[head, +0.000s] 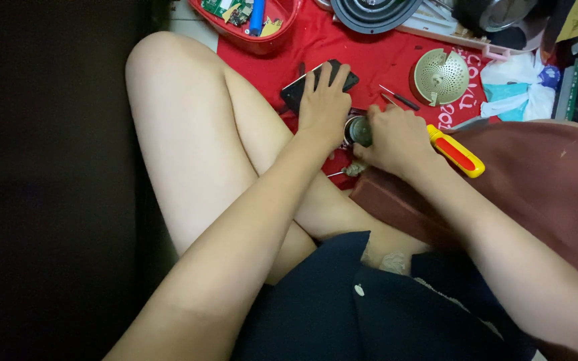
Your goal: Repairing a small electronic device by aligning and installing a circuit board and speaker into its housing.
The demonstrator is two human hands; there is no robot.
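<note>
My left hand (324, 101) lies flat, fingers spread, on a black rectangular device (306, 85) that rests on the red cloth (376, 53). My right hand (396, 137) is closed around a screwdriver with a yellow and red handle (456, 151), whose handle sticks out to the right. Between the two hands sits a small round metal part (358, 131), half hidden by my right hand's fingers. The screwdriver's tip is hidden under the hand.
A red tray (252, 37) with circuit boards and a blue pen stands at the top. A round speaker (374, 12), a perforated metal disc (441, 77), a thin screwdriver (399, 97), crumpled wipes (520, 90) and brown fabric (536, 180) lie around. My bare legs are crossed below.
</note>
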